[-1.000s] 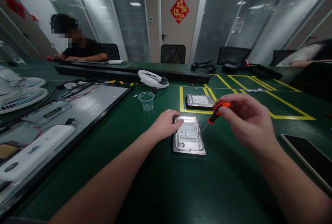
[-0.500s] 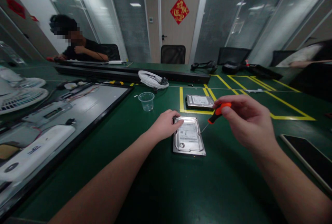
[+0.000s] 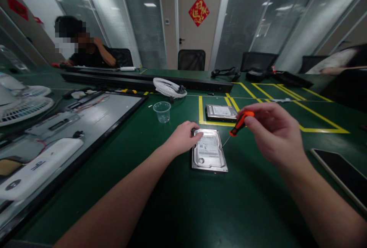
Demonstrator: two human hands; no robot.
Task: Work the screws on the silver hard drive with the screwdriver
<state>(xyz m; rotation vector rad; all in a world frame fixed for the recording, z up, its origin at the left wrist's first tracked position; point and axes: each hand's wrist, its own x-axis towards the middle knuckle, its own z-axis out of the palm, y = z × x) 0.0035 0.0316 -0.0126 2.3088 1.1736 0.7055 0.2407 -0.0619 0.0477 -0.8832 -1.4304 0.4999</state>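
Note:
A silver hard drive [image 3: 209, 150] lies label side up on the green table [image 3: 183, 209]. My left hand [image 3: 185, 137] grips its upper left part, the thumb resting on the top face and the fingers at the far left corner. Between the thumb and fingers of my right hand [image 3: 272, 129] is an orange and black screwdriver [image 3: 242, 122]. It slants down to the left, its tip at the drive's right edge. Behind it, a second hard drive [image 3: 220, 111] lies within yellow tape lines.
A clear plastic cup [image 3: 162, 112] and a white fan grille [image 3: 169, 88] stand beyond my left hand. A large panel with a white power strip [image 3: 43, 167] fills the left; a phone [image 3: 341, 175] lies at right. A person [image 3: 91, 54] sits across the table.
My right hand and the screwdriver handle have shifted very slightly, the tip staying at the drive's edge. The person across has raised a hand toward the head.

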